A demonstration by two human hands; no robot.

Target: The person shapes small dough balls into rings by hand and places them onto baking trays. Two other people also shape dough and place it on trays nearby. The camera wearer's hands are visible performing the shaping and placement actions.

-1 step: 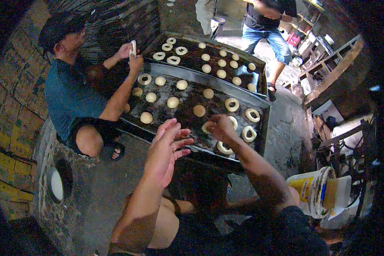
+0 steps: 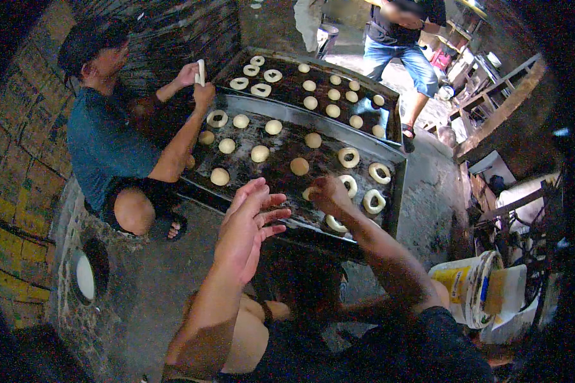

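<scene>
My left hand (image 2: pixel 252 214) hovers palm sideways in front of the near baking tray (image 2: pixel 292 145), open, fingers spread, holding nothing. Over the tray's front right part, my right hand (image 2: pixel 331 198) is closed, its fingertips on a dough ball (image 2: pixel 307 193) that they partly cover. Beside that hand lie several pale dough rings (image 2: pixel 367 203), some partly behind my wrist. More round dough balls (image 2: pixel 260 154) are spread across the tray's middle and left. At the left, a co-worker (image 2: pixel 102 140) holds a strip of white dough (image 2: pixel 201 73) between two hands.
A second dark tray (image 2: pixel 284 86) with dough rings and balls adjoins the near one at the back. Another person (image 2: pixel 399 60) is behind it. On my right stand a white bucket (image 2: pixel 457 284) and a wooden rack (image 2: pixel 501 102). A pale round object (image 2: pixel 84 274) lies lower left.
</scene>
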